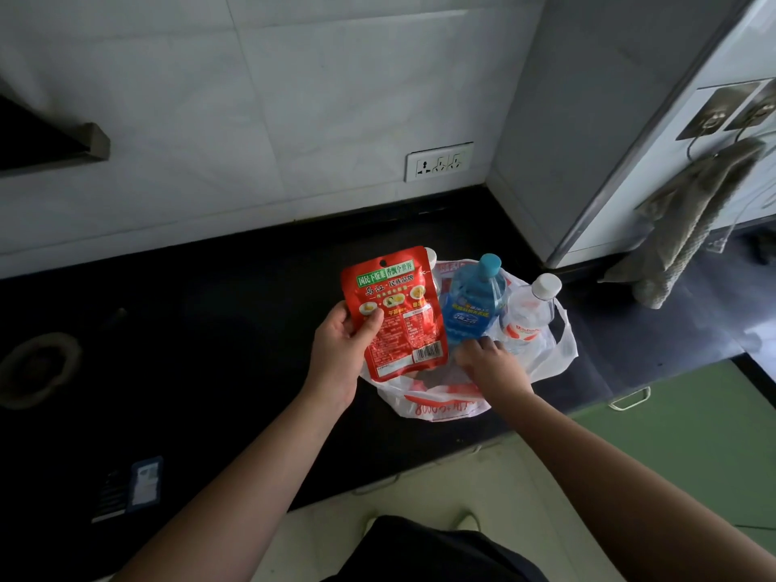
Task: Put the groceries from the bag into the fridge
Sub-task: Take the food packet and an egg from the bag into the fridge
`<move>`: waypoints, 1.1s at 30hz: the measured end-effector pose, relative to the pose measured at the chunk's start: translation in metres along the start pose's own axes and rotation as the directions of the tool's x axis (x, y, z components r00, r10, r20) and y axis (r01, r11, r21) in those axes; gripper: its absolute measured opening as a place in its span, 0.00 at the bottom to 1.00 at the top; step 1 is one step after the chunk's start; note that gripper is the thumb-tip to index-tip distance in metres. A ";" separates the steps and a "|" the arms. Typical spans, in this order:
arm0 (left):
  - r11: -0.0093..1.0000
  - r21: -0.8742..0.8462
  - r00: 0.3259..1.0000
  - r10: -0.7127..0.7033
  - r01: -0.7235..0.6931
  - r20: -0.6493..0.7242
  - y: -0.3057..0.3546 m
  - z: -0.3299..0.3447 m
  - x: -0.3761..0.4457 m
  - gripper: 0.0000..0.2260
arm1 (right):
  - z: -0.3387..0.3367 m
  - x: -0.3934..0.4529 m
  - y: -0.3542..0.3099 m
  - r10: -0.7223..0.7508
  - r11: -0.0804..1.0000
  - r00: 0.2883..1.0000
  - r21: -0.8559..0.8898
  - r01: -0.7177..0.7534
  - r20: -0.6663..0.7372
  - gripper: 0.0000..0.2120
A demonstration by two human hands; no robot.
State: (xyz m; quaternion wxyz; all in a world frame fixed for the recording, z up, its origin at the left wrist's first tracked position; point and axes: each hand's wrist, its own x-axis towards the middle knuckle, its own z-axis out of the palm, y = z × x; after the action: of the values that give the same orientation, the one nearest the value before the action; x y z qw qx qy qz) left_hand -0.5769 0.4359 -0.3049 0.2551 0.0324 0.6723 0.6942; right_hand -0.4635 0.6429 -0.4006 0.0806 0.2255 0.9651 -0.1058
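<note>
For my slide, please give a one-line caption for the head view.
Left hand lifts a red pouch while right hand reaches into the bag beside two bottles.

2 bottles, blue [472, 304] & clear [527, 317], 1 red pouch [403, 325], 1 plastic bag [436, 403], 2 hands, left [342, 354] & right [491, 365].

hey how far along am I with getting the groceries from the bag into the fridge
Early on. Nothing visibly in the fridge yet. In hand: your left hand holds the red packet lifted from the plastic bag, while your right hand reaches in. Left: the blue bottle, the clear bottle and a partly hidden white-topped item behind the packet.
</note>
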 end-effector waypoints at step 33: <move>0.988 -0.143 0.998 -0.059 0.058 0.000 0.026 0.031 -0.119 0.12 | -0.107 -0.127 0.013 0.056 -0.558 0.981 0.820 -0.124 0.186 0.21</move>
State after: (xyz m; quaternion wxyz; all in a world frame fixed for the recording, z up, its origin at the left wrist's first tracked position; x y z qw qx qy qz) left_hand -0.4691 0.4182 -0.2417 0.2757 -0.0070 0.6218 0.7330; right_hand -0.3566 0.6271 -0.2736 -0.1313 0.2670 0.3372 -0.8932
